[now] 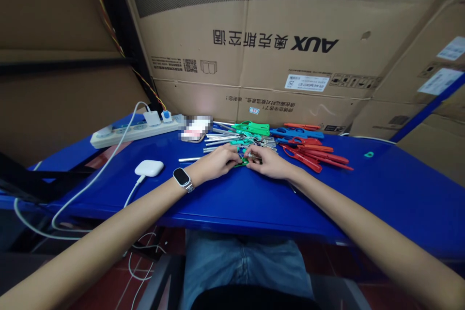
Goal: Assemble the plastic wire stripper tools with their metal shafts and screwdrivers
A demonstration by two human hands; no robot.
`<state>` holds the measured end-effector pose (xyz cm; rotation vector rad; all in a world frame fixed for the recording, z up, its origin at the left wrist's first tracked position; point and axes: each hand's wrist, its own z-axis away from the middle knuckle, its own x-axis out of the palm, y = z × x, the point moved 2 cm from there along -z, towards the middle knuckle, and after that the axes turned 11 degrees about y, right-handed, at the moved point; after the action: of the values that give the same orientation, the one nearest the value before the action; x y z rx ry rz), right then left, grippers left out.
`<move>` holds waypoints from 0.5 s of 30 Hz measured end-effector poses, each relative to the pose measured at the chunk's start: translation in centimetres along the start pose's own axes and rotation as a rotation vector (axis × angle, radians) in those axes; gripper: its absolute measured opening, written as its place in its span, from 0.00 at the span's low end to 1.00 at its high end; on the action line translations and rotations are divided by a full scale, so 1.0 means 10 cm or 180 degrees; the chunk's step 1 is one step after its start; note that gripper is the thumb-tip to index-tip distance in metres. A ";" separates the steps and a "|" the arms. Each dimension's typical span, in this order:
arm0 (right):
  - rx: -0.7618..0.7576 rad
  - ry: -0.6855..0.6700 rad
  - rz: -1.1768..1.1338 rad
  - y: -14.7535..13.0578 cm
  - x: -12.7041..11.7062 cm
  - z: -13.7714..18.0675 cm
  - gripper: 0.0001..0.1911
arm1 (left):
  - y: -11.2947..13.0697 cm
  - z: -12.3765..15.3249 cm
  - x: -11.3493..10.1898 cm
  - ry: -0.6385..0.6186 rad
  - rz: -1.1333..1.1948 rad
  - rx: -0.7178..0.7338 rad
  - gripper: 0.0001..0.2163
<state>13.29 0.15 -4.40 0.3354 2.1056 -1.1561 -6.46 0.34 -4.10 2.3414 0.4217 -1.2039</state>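
Count, blue table (399, 193): 1.
Hands: 2, 1 left hand (219, 162) and 1 right hand (269, 162).
Watch (181, 178): 1, left wrist.
Power strip (136, 132): 1, far left; on it, 1 square white adapter (151, 118) and 1 blue-and-white plug (166, 116).
Phone (196, 129): 1, far side.
White case (149, 168): 1, left.
Metal rods (189, 159): at least 5, overlapping, exact total unclear.
Red and orange pieces (303, 159): at least 4, right of the hands; overlap hides the rest.
Blue pieces (296, 133): at least 1, far side.
Small green loop (369, 154): 1, right.
Large white labels (307, 83) on cardboard: 3.
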 end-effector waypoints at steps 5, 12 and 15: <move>0.0003 -0.0024 0.0034 0.00 0.00 0.01 0.09 | 0.05 0.06 -0.04 -0.0074 -0.0126 0.0186 0.13; -0.0028 0.0047 -0.0147 -0.02 0.01 0.02 0.18 | 0.18 0.07 -0.07 -0.0094 -0.0751 0.0408 0.13; -0.0049 0.0302 -0.0127 -0.01 0.00 0.03 0.13 | 0.18 0.08 -0.07 -0.0118 -0.0946 0.0460 0.13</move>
<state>13.40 -0.15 -4.46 0.3487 2.2113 -1.1672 -6.56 -1.61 -3.40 2.4346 0.7117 -1.4541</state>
